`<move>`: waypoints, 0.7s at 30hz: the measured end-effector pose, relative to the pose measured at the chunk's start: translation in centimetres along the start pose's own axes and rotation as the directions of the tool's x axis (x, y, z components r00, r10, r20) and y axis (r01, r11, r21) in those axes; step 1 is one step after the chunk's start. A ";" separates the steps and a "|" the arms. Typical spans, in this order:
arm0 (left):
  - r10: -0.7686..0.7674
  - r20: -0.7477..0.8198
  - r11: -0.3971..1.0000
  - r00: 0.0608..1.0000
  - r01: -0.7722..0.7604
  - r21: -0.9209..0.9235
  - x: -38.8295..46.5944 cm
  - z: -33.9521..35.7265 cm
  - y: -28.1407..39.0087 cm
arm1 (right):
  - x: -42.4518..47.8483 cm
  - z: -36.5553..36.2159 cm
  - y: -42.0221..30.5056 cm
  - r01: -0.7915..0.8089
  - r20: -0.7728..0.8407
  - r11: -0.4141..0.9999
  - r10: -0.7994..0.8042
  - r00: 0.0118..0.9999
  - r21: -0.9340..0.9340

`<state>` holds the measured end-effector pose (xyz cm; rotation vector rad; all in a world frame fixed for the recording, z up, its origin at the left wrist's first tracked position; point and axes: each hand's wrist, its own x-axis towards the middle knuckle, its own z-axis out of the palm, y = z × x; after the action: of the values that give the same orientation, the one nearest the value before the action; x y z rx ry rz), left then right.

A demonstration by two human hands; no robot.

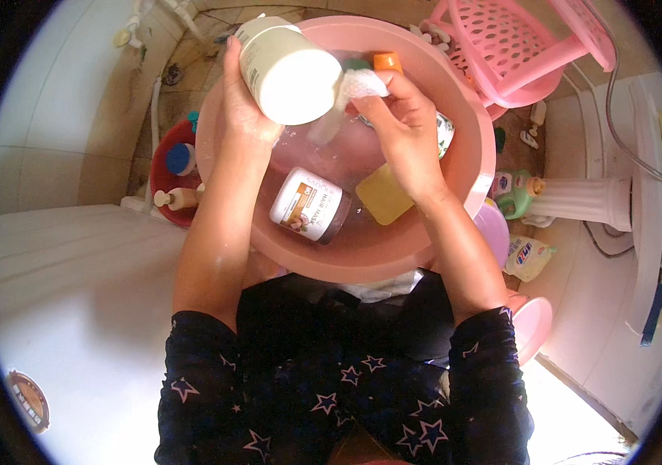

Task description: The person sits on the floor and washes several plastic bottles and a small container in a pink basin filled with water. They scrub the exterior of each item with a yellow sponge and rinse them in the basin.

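My left hand (pixel 250 110) grips a white plastic bottle (pixel 293 75), tilted over a large pink basin (pixel 336 270) of water. Pinched in my right hand (pixel 406 125) is a white mesh cloth (pixel 364 83), close beside the bottle's bright end. Below them a hair mask jar (pixel 310 203) with a white label lies on its side in the water. A yellow translucent block or container (pixel 386 195) sits near my right wrist. An orange cap (pixel 388 61) shows at the basin's far side. Partly behind my right hand is a white container with a green print (pixel 446 135).
A red basin (pixel 162 168) with a blue-capped container (pixel 181 158) and a pump bottle (pixel 177 199) stands left. At right are a pink plastic chair (pixel 505 52), a green detergent bottle (pixel 515 195), a cleaner bottle (pixel 528 257), a pink bucket (pixel 531 328) and a white pedestal (pixel 586 200).
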<state>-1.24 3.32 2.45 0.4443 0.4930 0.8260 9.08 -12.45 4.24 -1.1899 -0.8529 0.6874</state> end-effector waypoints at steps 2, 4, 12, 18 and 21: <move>0.018 -0.029 0.999 0.999 -0.017 0.048 -0.1 0.3 -0.3 | 0.1 1.0 -0.4 0.101 -0.063 0.994 -0.103 0.993 -0.033; 0.055 -0.006 0.996 0.998 -0.054 0.071 0.4 0.0 -1.1 | 0.4 1.2 0.3 0.211 -0.098 0.935 -0.248 0.964 -0.284; 0.130 -0.021 0.983 0.991 -0.126 0.132 1.8 -2.0 -1.7 | -0.1 1.6 0.5 0.511 0.151 0.588 -0.552 0.820 -0.627; 0.134 -0.085 0.969 0.987 -0.113 0.221 0.6 -0.9 -0.4 | -1.4 0.6 2.2 0.589 0.484 0.424 -0.337 0.807 -0.688; 0.093 -0.104 0.985 0.990 -0.076 0.157 0.3 -0.1 0.1 | -1.5 -0.5 3.5 0.407 0.354 0.455 -0.200 0.914 -0.792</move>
<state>-1.19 3.58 2.39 0.5652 0.6472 0.9019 8.64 -13.13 0.50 -1.7930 -1.6720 0.0147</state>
